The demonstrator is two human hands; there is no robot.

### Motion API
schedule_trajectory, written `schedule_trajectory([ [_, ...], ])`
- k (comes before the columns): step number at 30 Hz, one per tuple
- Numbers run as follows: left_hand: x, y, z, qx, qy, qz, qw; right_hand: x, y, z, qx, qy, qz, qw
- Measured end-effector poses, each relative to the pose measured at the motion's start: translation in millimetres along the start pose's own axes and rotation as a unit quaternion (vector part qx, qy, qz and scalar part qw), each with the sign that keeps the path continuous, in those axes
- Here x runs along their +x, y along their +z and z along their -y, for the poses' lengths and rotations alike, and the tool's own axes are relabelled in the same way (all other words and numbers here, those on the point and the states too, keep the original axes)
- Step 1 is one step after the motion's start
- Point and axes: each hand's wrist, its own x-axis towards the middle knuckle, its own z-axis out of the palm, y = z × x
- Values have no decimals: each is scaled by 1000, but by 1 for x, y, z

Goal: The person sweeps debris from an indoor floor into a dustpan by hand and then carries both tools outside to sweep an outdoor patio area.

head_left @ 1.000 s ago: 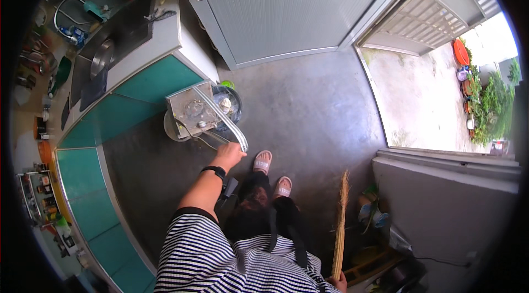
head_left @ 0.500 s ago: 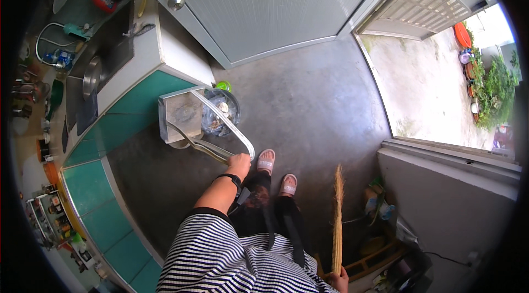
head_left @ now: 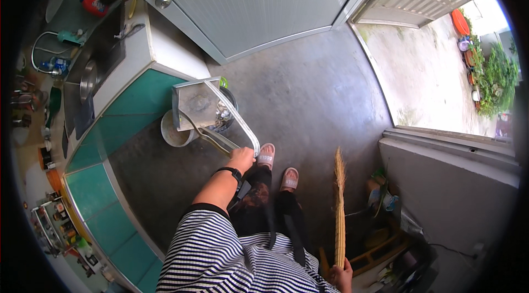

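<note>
Our left hand (head_left: 241,159) is wrapped around the bent, pale metal strap handle (head_left: 242,120) of a box-shaped, grey metal dustpan (head_left: 199,104). Our right hand (head_left: 343,277) is clamped round the near end of a long, straw-coloured, bundled-fibre broom (head_left: 340,221), its frayed tip pointing away from us. The dustpan partly covers, from our view, a round, whitish bucket (head_left: 175,133) and a round, dark bin (head_left: 229,97) with rubbish inside; we cannot tell whether it touches either. Both stand on the smooth, grey floor (head_left: 308,100), toward its left edge, beside the teal-fronted counter (head_left: 135,94). A light-grey, ribbed door (head_left: 259,12) stands along the floor's far edge.
</note>
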Motion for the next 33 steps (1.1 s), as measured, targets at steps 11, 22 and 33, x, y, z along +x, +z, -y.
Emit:
schedule_trajectory([
  [11, -6, -7, -21, -23, -52, -22, 998, -13, 4, 22, 12, 28, 22, 999],
  [22, -16, -4, -22, -35, -19, -53, 998, 10, -2, -12, 65, 37, 0, 997],
  [33, -22, -15, 6, -66, -12, -43, 997, 4, 9, 5, 75, 45, 12, 996],
])
